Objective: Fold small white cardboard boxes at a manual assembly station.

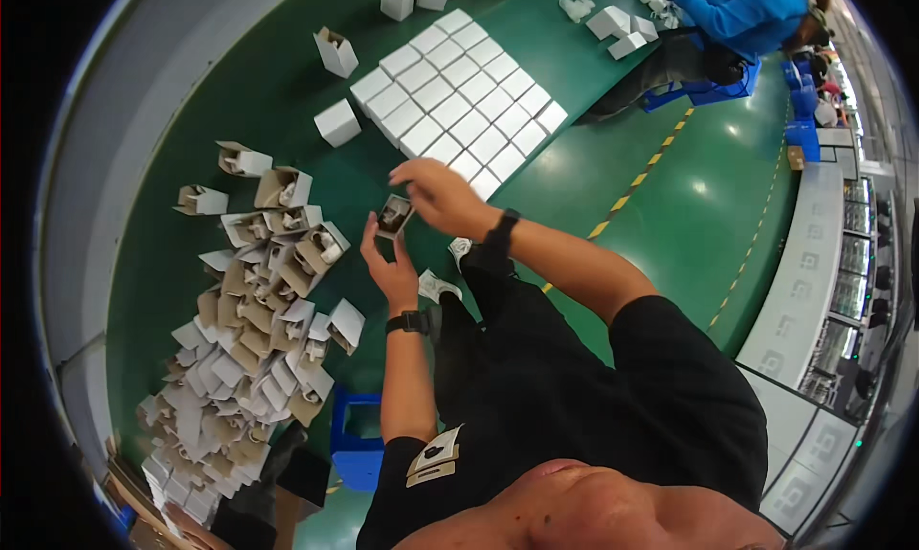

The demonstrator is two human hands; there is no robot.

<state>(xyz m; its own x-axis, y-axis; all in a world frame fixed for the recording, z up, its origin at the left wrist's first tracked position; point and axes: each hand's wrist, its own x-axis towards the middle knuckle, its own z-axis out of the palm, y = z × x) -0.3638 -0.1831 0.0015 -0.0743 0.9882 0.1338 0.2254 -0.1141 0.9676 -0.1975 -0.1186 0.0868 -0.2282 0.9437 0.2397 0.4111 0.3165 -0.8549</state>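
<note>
My left hand [391, 270] holds a small white box [394, 215] between thumb and fingers. The top of this box is open, and something dark and pale shows inside, too small to name. Just beyond it is my right hand [442, 194], its fingers bent but apart, with nothing seen in them. Whether its thumb touches the box I cannot tell. Ahead of both hands lies a block of closed white boxes [450, 95] set in rows. A single closed white box [337, 123] stands to the left of that block.
A large heap of open white boxes [239, 359] covers the green table [153, 291] on my left. More open boxes [335, 52] stand at the far side. A co-worker in a blue top [737, 19] sits at the upper right. A blue stool [357, 454] stands below the table edge.
</note>
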